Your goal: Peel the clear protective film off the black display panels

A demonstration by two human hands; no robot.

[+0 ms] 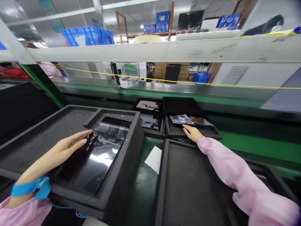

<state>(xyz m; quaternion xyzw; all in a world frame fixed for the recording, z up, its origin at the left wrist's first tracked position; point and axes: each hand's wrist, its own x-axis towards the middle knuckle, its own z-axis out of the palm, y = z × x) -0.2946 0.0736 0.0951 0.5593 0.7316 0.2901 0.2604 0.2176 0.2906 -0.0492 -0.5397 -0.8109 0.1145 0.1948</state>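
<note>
On the left, my left hand is stretched out with its fingers extended over the left side of a glossy black display panel. Whether the fingertips touch the panel I cannot tell. That panel lies in a compartment of a dark foam tray, on top of a stack. Farther away, my right hand grips the near edge of another display panel, which is tilted over a smaller foam tray. Part of this hand's grip is hidden from view.
Several parts lie in foam trays at the back centre. A white paper rests on the green bench. Another foam tray is at the near right. A blue wrist strap circles my left wrist. A yellow cord crosses behind.
</note>
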